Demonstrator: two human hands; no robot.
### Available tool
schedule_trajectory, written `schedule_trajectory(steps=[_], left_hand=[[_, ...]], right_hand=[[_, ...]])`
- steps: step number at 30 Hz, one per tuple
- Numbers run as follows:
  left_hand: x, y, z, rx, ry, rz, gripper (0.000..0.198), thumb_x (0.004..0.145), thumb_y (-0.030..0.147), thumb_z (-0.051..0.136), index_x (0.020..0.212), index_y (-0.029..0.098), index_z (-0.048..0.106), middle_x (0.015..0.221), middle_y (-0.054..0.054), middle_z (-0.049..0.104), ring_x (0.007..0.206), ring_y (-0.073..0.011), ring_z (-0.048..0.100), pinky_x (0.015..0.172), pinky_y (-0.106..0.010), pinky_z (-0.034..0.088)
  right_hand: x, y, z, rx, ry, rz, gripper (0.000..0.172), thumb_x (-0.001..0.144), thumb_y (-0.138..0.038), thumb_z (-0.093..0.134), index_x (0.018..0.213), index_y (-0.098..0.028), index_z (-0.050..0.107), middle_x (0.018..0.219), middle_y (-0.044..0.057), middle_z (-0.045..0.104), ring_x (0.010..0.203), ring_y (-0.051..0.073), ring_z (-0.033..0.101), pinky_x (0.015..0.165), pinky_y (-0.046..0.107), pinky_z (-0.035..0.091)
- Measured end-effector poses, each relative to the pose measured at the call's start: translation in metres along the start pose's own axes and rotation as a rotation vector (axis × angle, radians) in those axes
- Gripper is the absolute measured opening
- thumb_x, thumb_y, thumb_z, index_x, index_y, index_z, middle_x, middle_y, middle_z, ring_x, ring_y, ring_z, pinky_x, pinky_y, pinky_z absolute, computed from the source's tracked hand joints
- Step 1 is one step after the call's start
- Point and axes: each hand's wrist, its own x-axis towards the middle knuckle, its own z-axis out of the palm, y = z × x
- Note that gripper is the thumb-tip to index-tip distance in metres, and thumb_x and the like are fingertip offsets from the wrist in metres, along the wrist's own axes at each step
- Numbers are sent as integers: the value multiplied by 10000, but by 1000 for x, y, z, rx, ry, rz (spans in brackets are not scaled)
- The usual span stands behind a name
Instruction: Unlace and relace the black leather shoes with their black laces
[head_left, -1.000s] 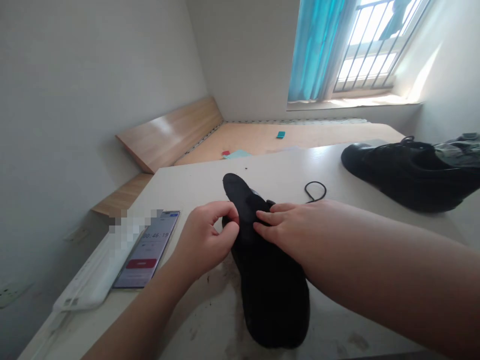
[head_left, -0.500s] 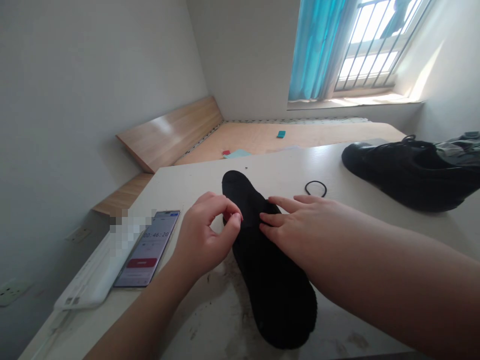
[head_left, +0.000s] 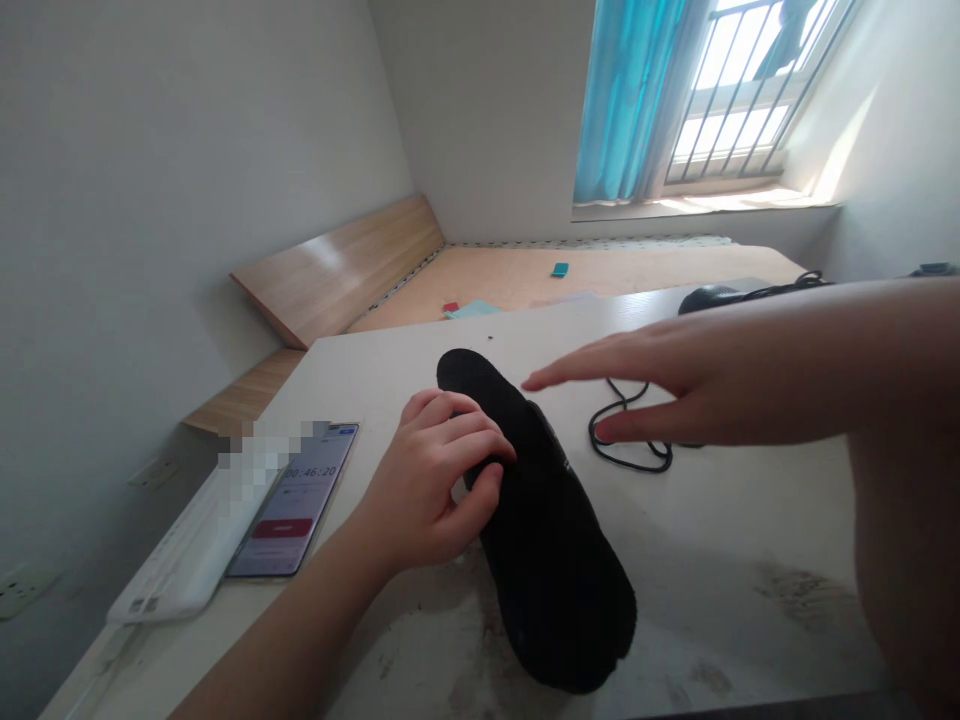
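Note:
A black insole (head_left: 555,570) lies lengthwise on the white table, its narrower end pointing away from me. Along its right side a raised dark edge with small white marks shows; what that edge belongs to is unclear. My left hand (head_left: 450,475) is curled over the insole's left edge near the middle, fingers bent and thumb close to them. To the right of the insole, my right hand (head_left: 637,385) is held with fingers stretched out and thumb apart, holding nothing. Under and beside that thumb lies a looped black cord (head_left: 637,465).
A black shoe (head_left: 709,297) at the right is mostly hidden behind my right arm. On the left, a phone (head_left: 296,510) showing a timer lies against a long white device (head_left: 176,565). The white table (head_left: 405,370) has dark smudges. Beyond it is a bed board (head_left: 510,270).
My right hand has left the insole and moved right and up. My left fingers have closed further over the insole's edge. More loops of black cord show on the table.

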Motion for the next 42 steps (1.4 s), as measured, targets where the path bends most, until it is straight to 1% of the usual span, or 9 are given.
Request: schedule_trajectory(steps=[4,8,12,16,22,27,30,36,42], left_hand=[[-1,1,1,-16,-7,42,208,862,148,493,878,173,699,988,-12,754,1027,-231,559,953,-431,349],[-1,1,1,-25,-51,37,252,875,154,456,869,171,708,957,-15,748,1006,-227,564,943,-434,343],[-1,2,1,-34,-86,24,284,881,170,433,838,163,714,925,-39,726,939,-216,585,923,-438,352],[-1,3,2,-36,-86,18,304,882,172,419,829,172,718,905,-43,713,929,-214,591,935,-435,351],[-3,3,3,-115,-53,-36,342,884,166,366,863,194,706,982,-50,693,979,-222,566,952,-425,356],[-4,3,3,-131,64,-133,352,896,149,342,978,199,680,1026,-54,685,1038,-224,557,971,-418,378],[-3,3,2,-89,159,-187,334,903,140,349,979,203,668,1016,-57,675,1046,-227,549,963,-416,393],[-2,0,5,-76,187,-198,347,911,122,336,975,207,666,1012,-50,662,1045,-220,542,965,-417,387],[-4,-4,3,-107,290,-276,341,920,158,318,978,208,650,1016,-46,676,1030,-225,556,954,-424,398]], right_hand=[[9,24,-16,-146,-239,260,955,691,-724,653,1527,-378,349,1528,24,452,1364,439,427,1107,640,350],[4,34,15,-191,-444,384,1230,606,-661,748,1584,-349,71,1654,-16,14,1488,421,-37,1181,654,144],[-12,51,45,-186,-579,416,1313,605,-678,747,1588,-284,-28,1642,38,-133,1457,403,-183,1188,628,53],[-34,73,66,-97,-476,381,1181,635,-708,715,1588,-276,166,1666,105,53,1501,421,-37,1183,622,133],[-56,75,99,35,170,319,316,904,-496,487,954,-205,601,1133,149,601,1119,335,522,1008,571,393],[-51,61,91,240,235,428,345,930,-530,410,770,-228,454,728,50,559,670,216,545,664,387,471],[-37,38,59,530,268,502,406,950,-604,311,751,-250,324,534,-62,359,433,118,350,426,255,290],[0,-49,-13,1307,430,428,327,1025,-388,323,751,-229,402,496,-86,206,391,58,183,401,200,154],[40,-94,20,1311,561,327,273,986,-293,415,730,-213,467,649,-25,471,571,108,501,576,247,443]])
